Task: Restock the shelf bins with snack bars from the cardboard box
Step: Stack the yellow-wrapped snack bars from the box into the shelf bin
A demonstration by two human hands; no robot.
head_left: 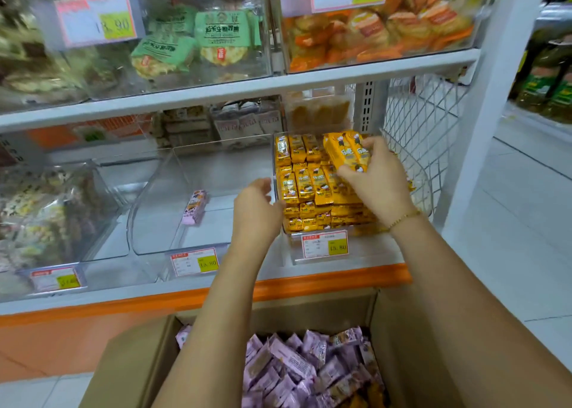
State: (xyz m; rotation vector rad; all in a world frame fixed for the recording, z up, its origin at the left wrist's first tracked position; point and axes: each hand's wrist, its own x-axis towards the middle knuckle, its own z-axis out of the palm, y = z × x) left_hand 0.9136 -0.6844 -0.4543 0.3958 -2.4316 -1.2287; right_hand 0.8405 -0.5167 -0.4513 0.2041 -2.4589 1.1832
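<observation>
head view: the right hand (376, 184) grips a small bundle of yellow snack bars (346, 152) above the back right of the yellow bin (365, 243). their long axes run roughly front to back, like the rows packed below. the left hand (257, 209), fingers relaxed and holding nothing, is at the bin's left wall. i judge the right hand is the one placing, downward and back. what room remains under it is hidden. a wire panel (427, 129) just right of the bin limits sideways room. the cardboard box (402, 330), below and in front of the bin, holds purple bars (297, 364). left of the bin, the neighbouring bin (148, 209) holds one purple bar (195, 206).
</observation>
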